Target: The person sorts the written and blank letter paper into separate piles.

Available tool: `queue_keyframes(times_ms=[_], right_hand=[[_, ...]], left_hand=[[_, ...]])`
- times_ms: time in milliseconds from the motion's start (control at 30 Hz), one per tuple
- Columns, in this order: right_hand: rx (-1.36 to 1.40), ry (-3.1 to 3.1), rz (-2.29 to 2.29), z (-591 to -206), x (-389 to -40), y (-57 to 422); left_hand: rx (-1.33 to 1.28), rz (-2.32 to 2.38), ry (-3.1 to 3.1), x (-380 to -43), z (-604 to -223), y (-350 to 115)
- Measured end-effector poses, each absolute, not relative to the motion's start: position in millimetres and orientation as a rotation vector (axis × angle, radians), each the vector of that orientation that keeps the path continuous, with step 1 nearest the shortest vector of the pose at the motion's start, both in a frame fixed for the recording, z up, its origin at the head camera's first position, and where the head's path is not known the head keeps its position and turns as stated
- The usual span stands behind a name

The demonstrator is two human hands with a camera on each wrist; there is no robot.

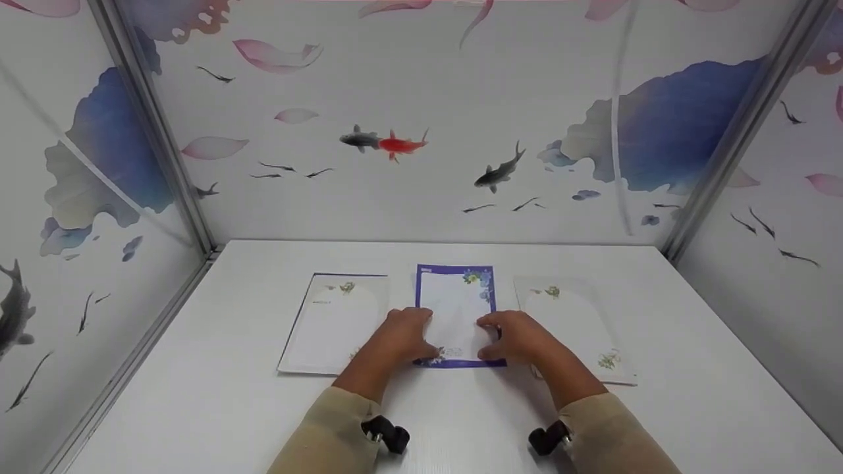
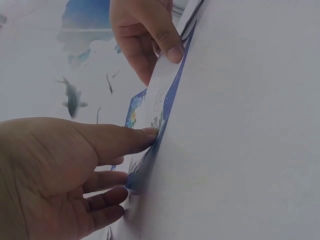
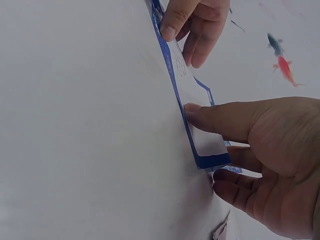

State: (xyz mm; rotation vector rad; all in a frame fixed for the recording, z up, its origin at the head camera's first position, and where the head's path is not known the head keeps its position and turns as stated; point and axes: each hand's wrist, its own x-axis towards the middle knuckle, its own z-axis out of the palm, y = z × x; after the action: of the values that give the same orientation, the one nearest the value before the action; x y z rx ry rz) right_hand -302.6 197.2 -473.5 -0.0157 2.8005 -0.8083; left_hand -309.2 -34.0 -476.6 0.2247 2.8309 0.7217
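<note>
A blue-bordered sheet of paper (image 1: 454, 316) with flowers printed in its corners lies at the middle of the table. My left hand (image 1: 406, 336) pinches its left edge, thumb on top near the bottom corner and fingers at the side. Opposite, my right hand (image 1: 517, 336) grips the right edge the same way. Close up in the right wrist view, the right thumb (image 3: 200, 115) presses on the printed face, while other fingers reach the edge. The left wrist view shows the near side of the sheet (image 2: 162, 95) bowed between both thumbs.
To the left lies a white stack of printed sheets (image 1: 329, 329) with a dark edge. A similar white stack (image 1: 573, 322), with small plant prints, lies on the right, partly behind the right forearm. Patterned walls (image 1: 421, 79) enclose the white table (image 1: 217, 408).
</note>
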Motion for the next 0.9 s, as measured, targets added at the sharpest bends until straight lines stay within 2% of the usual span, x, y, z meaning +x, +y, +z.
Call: queue_keyframes(times_ms=[900], right_hand=[[-0.022, 2.792, -0.777, -473.4, -304.2, 206.0]], left_hand=[[0.208, 0.724, 2.855, -306.7, -475.0, -37.8]])
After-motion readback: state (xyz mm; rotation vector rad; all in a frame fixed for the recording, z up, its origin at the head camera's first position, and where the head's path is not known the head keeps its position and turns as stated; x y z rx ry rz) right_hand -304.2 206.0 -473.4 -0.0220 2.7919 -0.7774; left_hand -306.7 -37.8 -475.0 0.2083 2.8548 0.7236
